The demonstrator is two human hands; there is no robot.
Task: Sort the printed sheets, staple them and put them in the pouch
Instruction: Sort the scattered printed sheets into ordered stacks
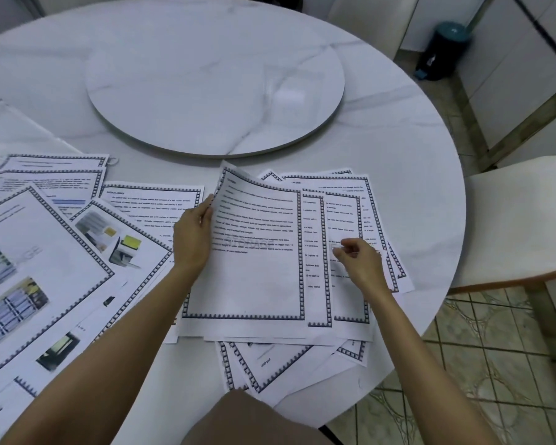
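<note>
Several printed sheets with dark patterned borders lie spread over the near half of the round white table. My left hand grips the left edge of a text sheet on top of the middle pile, and that edge curls upward. My right hand rests with curled fingers on the sheets fanned out to the right, and seems to pinch one of them. More sheets with pictures cover the left side. A clear pouch lies at the far left, partly under the sheets. No stapler is in view.
A round white turntable sits at the table's centre. A white chair stands to the right of the table, with a dark pedal bin on the tiled floor behind it. More sheets stick out near the front edge.
</note>
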